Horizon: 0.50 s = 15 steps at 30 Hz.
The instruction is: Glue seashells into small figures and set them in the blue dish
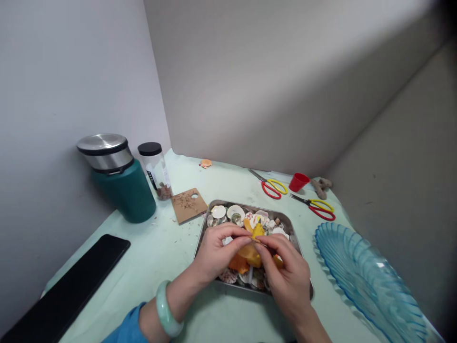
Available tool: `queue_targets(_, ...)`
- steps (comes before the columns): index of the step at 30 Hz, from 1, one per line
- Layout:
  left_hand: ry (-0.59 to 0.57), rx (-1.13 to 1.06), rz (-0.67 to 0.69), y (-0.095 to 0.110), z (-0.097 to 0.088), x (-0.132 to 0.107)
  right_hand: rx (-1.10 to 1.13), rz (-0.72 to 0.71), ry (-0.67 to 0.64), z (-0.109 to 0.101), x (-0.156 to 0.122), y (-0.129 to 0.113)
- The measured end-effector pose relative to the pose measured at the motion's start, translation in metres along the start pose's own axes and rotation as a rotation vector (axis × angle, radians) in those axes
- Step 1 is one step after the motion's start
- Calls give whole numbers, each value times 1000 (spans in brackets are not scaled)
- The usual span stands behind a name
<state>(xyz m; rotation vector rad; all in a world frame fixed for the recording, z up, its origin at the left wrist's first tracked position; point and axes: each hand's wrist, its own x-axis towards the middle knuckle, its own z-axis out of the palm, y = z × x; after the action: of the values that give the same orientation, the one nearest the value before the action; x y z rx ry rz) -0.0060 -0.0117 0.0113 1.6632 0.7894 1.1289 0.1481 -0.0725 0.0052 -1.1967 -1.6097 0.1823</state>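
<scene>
My left hand (220, 250) and my right hand (285, 267) meet above a metal tray (298, 240). Thumb and fingers of both are pinched together on a small orange-yellow piece (254, 239); its kind is too small and covered to make out. Just behind the fingertips a brighter yellow thing (258, 230) sticks up, with a dark tip. Seashells (235, 212), white, brown and speckled, fill the tray. Below the fingers lie orange and yellow pieces (238, 263), partly hidden by my hands. A white stick-like thing (250, 275) shows near the tray's front edge.
Left stand a green flask (124, 190), a black-lidded jar (157, 174), a brown board (187, 206) with crumbs and a black flat object (71, 290). Behind are two scissors (273, 187) (316, 205), a red cup (298, 182) and an orange shell (206, 163). A blue dish (367, 281) lies right.
</scene>
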Motion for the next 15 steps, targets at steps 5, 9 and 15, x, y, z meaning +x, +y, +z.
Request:
queue_targets(5,-46,-21,-7,2,-1,1,4,-1,15,0,-1,1)
queue_targets(9,-42,5,-3,2,-2,1,26,-5,-8,1,-2,0)
queue_targets(15,-51,-14,-59,0,-3,1,20,7,-38,0,0,-3)
